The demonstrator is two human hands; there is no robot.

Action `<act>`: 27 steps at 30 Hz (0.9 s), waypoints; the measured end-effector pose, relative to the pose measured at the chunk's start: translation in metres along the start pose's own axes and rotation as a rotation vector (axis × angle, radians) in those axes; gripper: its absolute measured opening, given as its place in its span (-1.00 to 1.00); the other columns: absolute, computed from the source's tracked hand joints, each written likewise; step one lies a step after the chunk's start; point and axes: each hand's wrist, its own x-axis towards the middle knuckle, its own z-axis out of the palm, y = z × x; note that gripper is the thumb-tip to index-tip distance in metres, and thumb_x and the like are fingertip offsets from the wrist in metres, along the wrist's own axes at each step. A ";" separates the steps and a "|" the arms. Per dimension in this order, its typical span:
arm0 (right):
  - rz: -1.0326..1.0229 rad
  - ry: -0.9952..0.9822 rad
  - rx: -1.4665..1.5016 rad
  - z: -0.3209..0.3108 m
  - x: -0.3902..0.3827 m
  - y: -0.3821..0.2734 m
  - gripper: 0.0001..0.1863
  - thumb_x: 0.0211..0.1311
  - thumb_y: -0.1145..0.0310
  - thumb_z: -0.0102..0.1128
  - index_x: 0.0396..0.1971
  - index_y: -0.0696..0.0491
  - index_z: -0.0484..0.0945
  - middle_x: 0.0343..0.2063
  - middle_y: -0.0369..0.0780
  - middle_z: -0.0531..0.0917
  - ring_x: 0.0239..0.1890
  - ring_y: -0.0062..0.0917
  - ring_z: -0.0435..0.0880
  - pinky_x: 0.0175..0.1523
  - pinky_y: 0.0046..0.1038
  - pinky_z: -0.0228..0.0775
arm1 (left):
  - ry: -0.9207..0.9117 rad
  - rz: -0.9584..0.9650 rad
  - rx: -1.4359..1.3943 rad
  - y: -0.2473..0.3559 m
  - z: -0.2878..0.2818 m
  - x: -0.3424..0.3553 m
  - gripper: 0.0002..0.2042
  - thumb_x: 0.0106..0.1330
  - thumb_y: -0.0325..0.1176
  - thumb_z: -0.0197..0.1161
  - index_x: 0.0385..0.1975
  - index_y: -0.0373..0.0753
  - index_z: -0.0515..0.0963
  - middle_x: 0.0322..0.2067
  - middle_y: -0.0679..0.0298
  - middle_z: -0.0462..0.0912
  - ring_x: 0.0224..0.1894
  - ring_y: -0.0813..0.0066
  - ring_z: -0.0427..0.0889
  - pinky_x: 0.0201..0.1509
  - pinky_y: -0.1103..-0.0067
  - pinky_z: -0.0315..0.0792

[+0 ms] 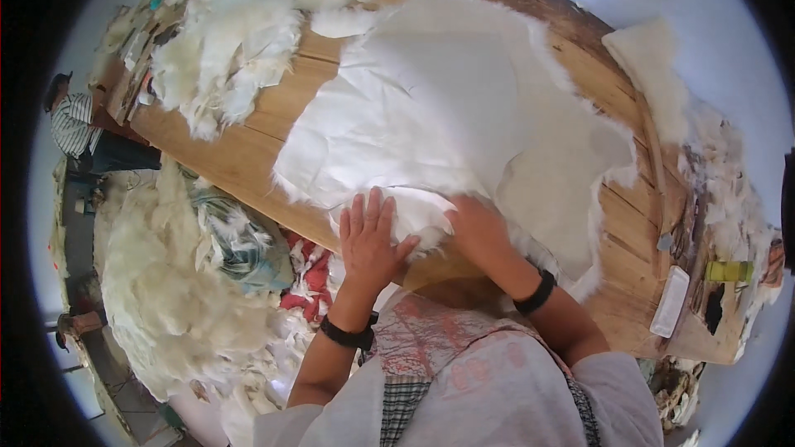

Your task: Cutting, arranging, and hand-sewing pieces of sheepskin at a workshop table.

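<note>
A large white sheepskin (546, 74), its smooth skin side up and woolly fringe around the edge, is spread on the wooden table. My left hand (368, 236) lies flat on its near edge, fingers stretched out and pointing away. To the right, my right hand (480, 232) is closed at the same near edge, with its fingers curled down and partly hidden. What it grips there cannot be made out. Between my two hands the edge of the skin is folded, showing a tuft of wool. Both wrists wear dark bands.
The wooden table (277, 128) carries more white fleece (236, 45) at the far left. A white rectangular tray (669, 302) and a yellow-green roll (729, 271) are at the right. A big heap of wool (174, 281) fills the left side. A person (79, 128) in stripes stands far left.
</note>
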 end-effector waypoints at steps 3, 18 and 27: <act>0.136 -0.040 -0.030 -0.013 -0.018 0.018 -0.68 0.27 0.13 -0.03 -0.33 0.11 0.49 -0.44 -0.05 0.59 -0.35 -0.13 0.60 -0.23 -0.17 0.42 | -0.003 0.001 -0.010 0.002 0.000 0.002 -0.30 0.12 0.14 0.17 0.17 -0.23 0.33 0.27 0.09 0.21 0.31 -0.02 0.14 0.34 0.09 -0.05; 0.645 0.065 1.467 -0.064 0.030 0.084 -0.51 0.30 0.13 0.07 0.07 0.16 0.31 -0.09 -0.16 0.51 -0.08 -0.45 0.53 0.01 -0.43 0.40 | 0.298 -0.145 -0.186 -0.024 -0.018 -0.037 -0.50 0.12 -0.21 0.30 0.03 -0.32 0.41 0.08 -0.01 0.34 -0.03 0.03 0.38 0.03 0.18 0.24; -0.331 0.217 0.581 -0.037 0.037 0.008 -0.47 0.27 0.36 0.03 0.21 0.12 0.17 0.08 -0.10 0.37 0.22 -0.30 0.25 0.32 -0.32 -0.01 | 0.331 -0.155 -0.194 -0.028 -0.009 -0.035 -0.57 0.05 -0.30 0.36 -0.08 -0.31 0.46 -0.02 0.04 0.44 -0.09 0.04 0.45 -0.02 0.29 0.33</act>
